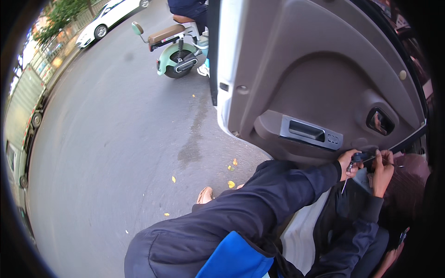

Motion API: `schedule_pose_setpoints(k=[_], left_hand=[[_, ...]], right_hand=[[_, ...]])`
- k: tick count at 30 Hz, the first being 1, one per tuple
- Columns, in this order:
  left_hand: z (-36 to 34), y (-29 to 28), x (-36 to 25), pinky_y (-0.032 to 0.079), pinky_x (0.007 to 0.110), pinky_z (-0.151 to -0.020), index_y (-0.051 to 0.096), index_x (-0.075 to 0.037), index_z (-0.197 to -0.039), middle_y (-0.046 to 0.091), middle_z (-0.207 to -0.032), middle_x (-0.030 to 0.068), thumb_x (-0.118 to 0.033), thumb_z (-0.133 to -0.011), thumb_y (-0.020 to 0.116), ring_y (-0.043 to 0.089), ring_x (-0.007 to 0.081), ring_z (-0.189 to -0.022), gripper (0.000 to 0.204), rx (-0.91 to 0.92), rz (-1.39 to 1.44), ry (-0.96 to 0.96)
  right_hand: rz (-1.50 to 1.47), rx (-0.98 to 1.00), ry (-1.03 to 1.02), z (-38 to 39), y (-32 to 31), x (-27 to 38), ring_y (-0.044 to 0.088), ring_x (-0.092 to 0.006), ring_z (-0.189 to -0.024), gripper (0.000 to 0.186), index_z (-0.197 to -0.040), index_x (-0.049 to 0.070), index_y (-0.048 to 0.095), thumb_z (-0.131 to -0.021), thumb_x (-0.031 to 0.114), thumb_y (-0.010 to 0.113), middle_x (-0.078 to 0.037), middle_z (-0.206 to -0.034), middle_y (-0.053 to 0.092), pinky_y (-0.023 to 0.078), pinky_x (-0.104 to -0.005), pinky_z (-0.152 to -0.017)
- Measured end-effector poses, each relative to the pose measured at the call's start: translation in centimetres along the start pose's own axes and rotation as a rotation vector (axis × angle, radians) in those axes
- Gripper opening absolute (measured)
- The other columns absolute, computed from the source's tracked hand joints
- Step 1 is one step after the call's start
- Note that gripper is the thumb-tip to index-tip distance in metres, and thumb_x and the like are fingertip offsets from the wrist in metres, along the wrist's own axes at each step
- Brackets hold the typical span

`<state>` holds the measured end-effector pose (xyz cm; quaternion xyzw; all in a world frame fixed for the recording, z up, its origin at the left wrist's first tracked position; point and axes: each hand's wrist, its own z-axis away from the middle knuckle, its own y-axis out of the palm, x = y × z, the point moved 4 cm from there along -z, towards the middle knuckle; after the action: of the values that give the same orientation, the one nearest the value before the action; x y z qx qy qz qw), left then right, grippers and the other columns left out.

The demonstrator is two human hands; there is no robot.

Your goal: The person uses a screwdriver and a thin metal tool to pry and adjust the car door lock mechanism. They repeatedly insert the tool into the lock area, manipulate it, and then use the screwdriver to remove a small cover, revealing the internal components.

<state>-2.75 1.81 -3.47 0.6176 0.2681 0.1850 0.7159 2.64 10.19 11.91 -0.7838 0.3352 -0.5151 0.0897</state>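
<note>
Beside the lower corner of an open vehicle door (306,88), both hands work close together. My left hand (347,164) is closed around a small dark part (360,157). A thin metal rod (344,185), like a screwdriver shaft, sticks down from the same hand. My right hand (383,172) is just to the right, fingers pinched together by the dark part. Something thin, perhaps a wire, shows at its fingertips, too small to name. The brown door panel has a grey switch plate with a pull recess (311,133) and an inner handle recess (380,121).
A pale ribbed door sill (303,231) lies below my hands. At lower right, another person's hand (391,260) holds a dark object. A mint-green scooter (178,53) with a rider is beyond the door. A white car (109,21) and a truck (23,106) stand along the road.
</note>
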Motion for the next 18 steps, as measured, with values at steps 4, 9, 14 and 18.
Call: schedule_pose_setpoints(k=[4,9,14,18], left_hand=[[1.3,0.6,0.3,0.030,0.030,-0.036,0.063,-0.005,-0.083,0.058,-0.062,0.0056,-0.046,-0.097,0.054,0.040,0.0146,-0.038,0.044,0.182,-0.010,0.019],[-3.9,3.3,-1.5,0.034,0.027,-0.045,0.062,0.003,-0.126,0.065,-0.087,0.0057,-0.040,-0.100,0.053,0.046,0.0119,-0.050,0.051,0.372,0.082,-0.034],[-5.6,4.2,-3.1,0.033,0.024,-0.045,0.054,0.006,-0.138,0.065,-0.099,0.0068,-0.036,-0.101,0.054,0.044,0.0104,-0.057,0.056,0.422,0.100,-0.062],[-5.3,3.4,-1.8,0.033,0.023,-0.044,0.054,0.006,-0.135,0.064,-0.103,0.0067,-0.034,-0.100,0.057,0.044,0.0103,-0.059,0.053,0.408,0.179,-0.071]], right_hand=[[-0.085,-0.027,-0.103,1.2,-0.2,1.4,0.059,-0.0092,-0.076,0.015,-0.087,0.002,0.063,-0.096,0.012,0.070,-0.002,-0.079,0.064,0.047,-0.0269,-0.070],[-0.053,-0.050,0.005,-5.3,-2.2,-2.8,0.064,-0.0104,-0.077,0.019,-0.090,-0.003,0.065,-0.094,0.014,0.073,-0.005,-0.082,0.067,0.051,-0.0279,-0.071],[-0.336,-0.052,0.242,-8.3,-3.0,-5.3,0.074,-0.0201,-0.087,0.019,-0.095,-0.003,0.063,-0.098,0.013,0.070,-0.012,-0.089,0.071,0.060,-0.0294,-0.083],[-0.325,-0.050,0.275,-6.9,-3.3,-5.5,0.074,-0.0212,-0.089,0.016,-0.097,-0.004,0.063,-0.097,0.010,0.071,-0.014,-0.091,0.072,0.061,-0.0299,-0.085]])
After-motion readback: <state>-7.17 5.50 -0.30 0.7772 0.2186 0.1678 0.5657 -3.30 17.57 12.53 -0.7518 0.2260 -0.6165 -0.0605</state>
